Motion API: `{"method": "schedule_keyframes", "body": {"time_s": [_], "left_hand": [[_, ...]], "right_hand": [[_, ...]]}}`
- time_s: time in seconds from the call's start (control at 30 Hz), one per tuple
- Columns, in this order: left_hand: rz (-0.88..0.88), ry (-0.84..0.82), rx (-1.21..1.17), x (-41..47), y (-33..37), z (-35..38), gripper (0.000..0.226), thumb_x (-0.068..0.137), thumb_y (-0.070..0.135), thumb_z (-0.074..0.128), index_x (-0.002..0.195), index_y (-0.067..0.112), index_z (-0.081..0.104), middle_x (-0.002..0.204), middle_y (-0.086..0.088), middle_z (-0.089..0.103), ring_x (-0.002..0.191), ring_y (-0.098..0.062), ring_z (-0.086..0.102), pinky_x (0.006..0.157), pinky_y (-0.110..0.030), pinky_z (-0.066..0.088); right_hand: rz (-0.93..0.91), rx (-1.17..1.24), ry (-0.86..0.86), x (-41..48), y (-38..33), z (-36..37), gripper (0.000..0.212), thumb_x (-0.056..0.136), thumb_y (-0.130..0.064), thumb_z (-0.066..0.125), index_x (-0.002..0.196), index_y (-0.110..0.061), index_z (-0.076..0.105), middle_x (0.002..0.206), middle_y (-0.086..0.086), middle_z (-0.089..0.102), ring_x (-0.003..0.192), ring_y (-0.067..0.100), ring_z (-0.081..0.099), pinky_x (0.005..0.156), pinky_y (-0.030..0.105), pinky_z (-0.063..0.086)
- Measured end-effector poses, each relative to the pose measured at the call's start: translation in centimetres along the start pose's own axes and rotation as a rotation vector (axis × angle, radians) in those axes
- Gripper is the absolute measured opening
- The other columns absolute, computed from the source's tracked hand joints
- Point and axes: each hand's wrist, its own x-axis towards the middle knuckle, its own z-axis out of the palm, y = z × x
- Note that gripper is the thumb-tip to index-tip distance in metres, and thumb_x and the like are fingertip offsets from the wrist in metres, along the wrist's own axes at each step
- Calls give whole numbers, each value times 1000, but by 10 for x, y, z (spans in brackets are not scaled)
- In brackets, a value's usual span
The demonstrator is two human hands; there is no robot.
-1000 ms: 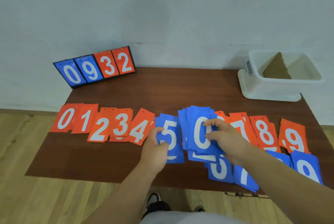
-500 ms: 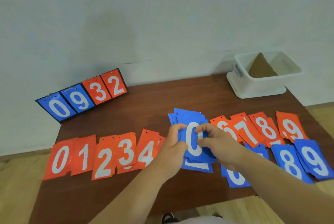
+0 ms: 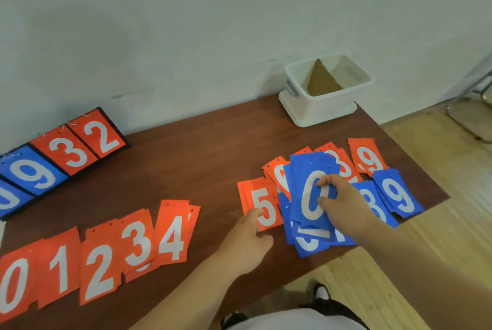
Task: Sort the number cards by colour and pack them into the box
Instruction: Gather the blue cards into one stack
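- The blue stack (image 3: 306, 212) (0 on top) lies at the right end of the table (image 3: 186, 159), overlapping orange cards (image 3: 368, 156).
- Right hand (image 3: 343, 202) pinches it with curled fingers; left hand (image 3: 247, 239) presses a straight finger on the orange 5 (image 3: 263, 207).
- Lifted loosely, lower cards may slide off, or an orange one ride along.

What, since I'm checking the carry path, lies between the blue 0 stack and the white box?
Head view: orange cards peeking behind the blue stack, then bare tabletop up to the box.
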Motion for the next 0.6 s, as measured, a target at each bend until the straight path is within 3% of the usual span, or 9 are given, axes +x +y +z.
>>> {"method": "schedule_keyframes", "body": {"time_s": [0.1, 0.23, 0.47, 0.6], "left_hand": [[-97, -11, 74, 10, 5, 26, 70, 90, 31, 63, 153, 32, 31, 143, -1, 45, 110, -16, 58, 80, -20, 43], [-247, 59, 60, 32, 9, 73, 85, 86, 35, 66, 158, 26, 22, 159, -4, 30, 138, -24, 44, 99, -25, 42], [-547, 470, 82, 58, 42, 156, 83, 81, 47, 72, 146, 25, 27, 136, -8, 41, 126, -33, 43, 100, -43, 47], [-624, 572, 109, 74, 57, 179, 89, 85, 35, 73, 152, 25, 15, 136, -10, 37, 125, -34, 41, 96, -42, 47]], "right_hand": [[19, -38, -18, 17, 25, -17, 29, 94, -5, 54, 108, -31, 55, 89, 4, 63, 59, 25, 56, 45, 32, 41], [-3, -84, -92, 48, 51, -40, 29, 94, -5, 54, 109, -30, 55, 83, 8, 63, 50, 20, 49, 41, 29, 37], [-126, -174, -280, 86, 81, -91, 31, 94, -1, 51, 110, -28, 55, 95, 22, 64, 42, 17, 39, 33, 23, 32], [-191, -243, -359, 102, 101, -110, 30, 95, -4, 54, 110, -30, 55, 100, 6, 65, 47, 16, 48, 36, 21, 36]]}}
